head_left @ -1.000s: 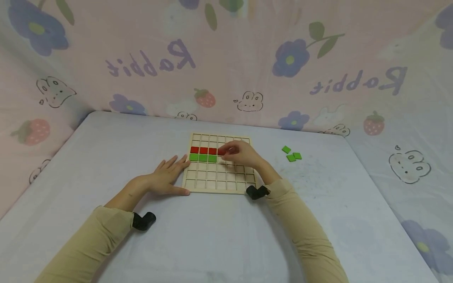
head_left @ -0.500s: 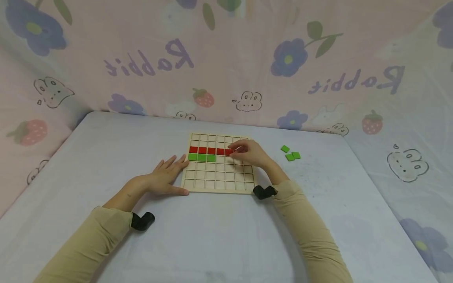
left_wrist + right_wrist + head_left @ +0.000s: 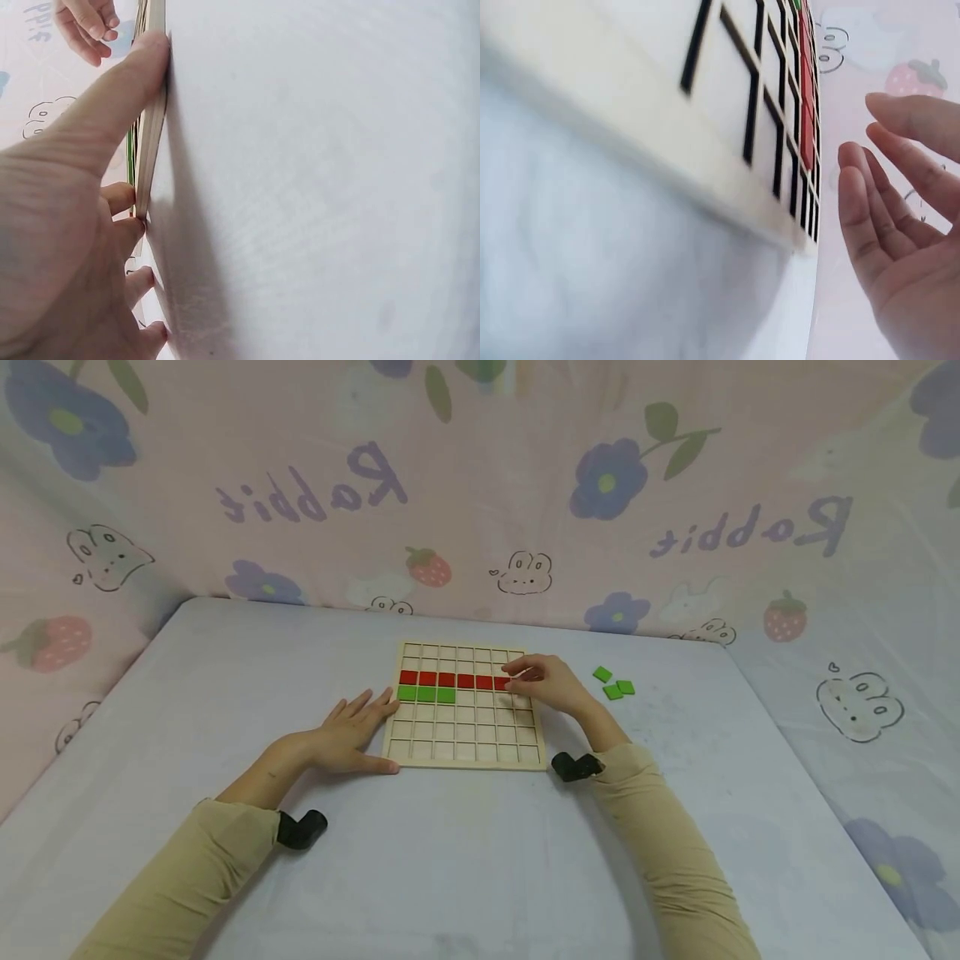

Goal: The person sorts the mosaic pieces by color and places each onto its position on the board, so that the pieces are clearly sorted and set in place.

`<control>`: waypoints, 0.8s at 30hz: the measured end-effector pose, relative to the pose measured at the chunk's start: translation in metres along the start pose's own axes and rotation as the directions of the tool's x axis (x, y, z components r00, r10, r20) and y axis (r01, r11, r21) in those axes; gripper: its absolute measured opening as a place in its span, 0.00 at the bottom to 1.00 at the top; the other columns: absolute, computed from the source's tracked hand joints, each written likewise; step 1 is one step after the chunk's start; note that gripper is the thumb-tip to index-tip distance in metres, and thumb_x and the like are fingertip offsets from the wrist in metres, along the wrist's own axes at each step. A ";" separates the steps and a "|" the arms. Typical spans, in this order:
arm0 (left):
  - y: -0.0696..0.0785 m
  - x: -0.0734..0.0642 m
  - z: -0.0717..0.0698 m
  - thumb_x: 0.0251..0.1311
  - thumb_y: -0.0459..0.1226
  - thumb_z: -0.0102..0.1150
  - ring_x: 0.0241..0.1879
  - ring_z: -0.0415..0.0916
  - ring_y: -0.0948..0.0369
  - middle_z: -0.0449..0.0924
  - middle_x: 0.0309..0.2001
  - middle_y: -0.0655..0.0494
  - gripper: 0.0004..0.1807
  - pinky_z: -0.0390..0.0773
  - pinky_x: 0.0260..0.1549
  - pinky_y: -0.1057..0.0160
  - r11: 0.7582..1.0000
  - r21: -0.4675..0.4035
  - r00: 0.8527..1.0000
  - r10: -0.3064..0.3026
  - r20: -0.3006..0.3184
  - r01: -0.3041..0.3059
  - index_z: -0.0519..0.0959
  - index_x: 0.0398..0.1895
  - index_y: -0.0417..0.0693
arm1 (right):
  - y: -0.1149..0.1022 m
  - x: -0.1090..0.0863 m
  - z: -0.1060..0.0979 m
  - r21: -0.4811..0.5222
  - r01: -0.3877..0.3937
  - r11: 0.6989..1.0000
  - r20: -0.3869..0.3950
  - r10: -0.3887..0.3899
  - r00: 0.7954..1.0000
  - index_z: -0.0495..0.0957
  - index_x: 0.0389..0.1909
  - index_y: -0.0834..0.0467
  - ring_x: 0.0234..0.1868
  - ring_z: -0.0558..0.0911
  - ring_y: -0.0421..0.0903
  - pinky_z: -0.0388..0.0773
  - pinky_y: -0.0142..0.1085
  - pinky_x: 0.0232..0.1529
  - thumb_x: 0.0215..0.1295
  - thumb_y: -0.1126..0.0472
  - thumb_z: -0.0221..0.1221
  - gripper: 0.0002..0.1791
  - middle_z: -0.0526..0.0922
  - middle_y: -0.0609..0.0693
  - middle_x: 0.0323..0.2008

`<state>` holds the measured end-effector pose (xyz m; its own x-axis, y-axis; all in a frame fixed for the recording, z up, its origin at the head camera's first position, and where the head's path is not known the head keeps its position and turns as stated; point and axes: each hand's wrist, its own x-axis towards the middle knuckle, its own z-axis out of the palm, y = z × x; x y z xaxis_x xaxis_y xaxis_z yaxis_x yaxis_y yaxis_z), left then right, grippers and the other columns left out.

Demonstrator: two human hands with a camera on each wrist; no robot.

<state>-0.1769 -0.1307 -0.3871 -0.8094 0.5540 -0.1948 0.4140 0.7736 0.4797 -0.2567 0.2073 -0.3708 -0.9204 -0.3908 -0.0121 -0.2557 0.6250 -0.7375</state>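
Note:
A square wooden grid board (image 3: 467, 767) lies on the table. A row of several red square tiles (image 3: 465, 681) fills cells across it, above three green tiles (image 3: 425, 694) at the left. My left hand (image 3: 352, 735) lies spread against the board's left side, the thumb at its near corner. In the left wrist view that thumb (image 3: 142, 71) touches the board's edge. Over the right end of the red row is my right hand (image 3: 551, 683), fingertips close to the last tile. In the right wrist view its thumb and fingers are loosely bent and apart, holding nothing.
Three loose green tiles (image 3: 612, 692) lie on the white tabletop (image 3: 465, 860) to the right of the board. A pink patterned cloth (image 3: 480, 485) hangs behind and at both sides. Each sleeve cuff carries a black wrist piece (image 3: 302, 830).
My right hand has moved right along the red row, uncovering more red tiles. The left hand stays against the board's side. Loose green tiles have not moved on the table.

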 end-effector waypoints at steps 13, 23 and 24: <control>-0.001 -0.001 -0.001 0.57 0.57 0.62 0.74 0.29 0.38 0.34 0.77 0.39 0.53 0.31 0.68 0.34 1.000 -0.013 1.000 0.015 0.001 -0.015 0.46 0.75 0.39 | 0.019 -0.014 -0.018 -0.034 -0.040 0.999 -0.048 0.038 0.998 0.78 0.56 0.62 0.51 0.80 0.56 0.78 0.44 0.48 0.63 0.60 0.61 0.20 0.80 0.60 0.54; -0.001 0.000 -0.001 0.57 0.57 0.61 0.74 0.29 0.38 0.34 0.77 0.40 0.54 0.31 0.68 0.34 1.000 -0.008 1.000 0.014 0.003 -0.014 0.46 0.75 0.40 | 0.031 -0.019 -0.025 -0.014 -0.066 0.998 -0.055 0.065 0.996 0.77 0.56 0.62 0.51 0.80 0.56 0.79 0.41 0.46 0.64 0.59 0.61 0.20 0.80 0.61 0.54; -0.001 0.000 -0.001 0.57 0.58 0.61 0.74 0.29 0.39 0.34 0.77 0.40 0.54 0.31 0.68 0.34 1.000 -0.007 1.000 0.013 0.003 -0.013 0.46 0.75 0.40 | 0.032 -0.020 -0.026 -0.020 -0.064 0.998 -0.054 0.062 0.997 0.77 0.56 0.62 0.51 0.80 0.56 0.79 0.41 0.46 0.64 0.59 0.61 0.20 0.80 0.61 0.54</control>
<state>-0.1776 -0.1321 -0.3870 -0.8025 0.5651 -0.1915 0.4218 0.7642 0.4878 -0.2545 0.2522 -0.3768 -0.9491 -0.3143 -0.0219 -0.2025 0.6617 -0.7219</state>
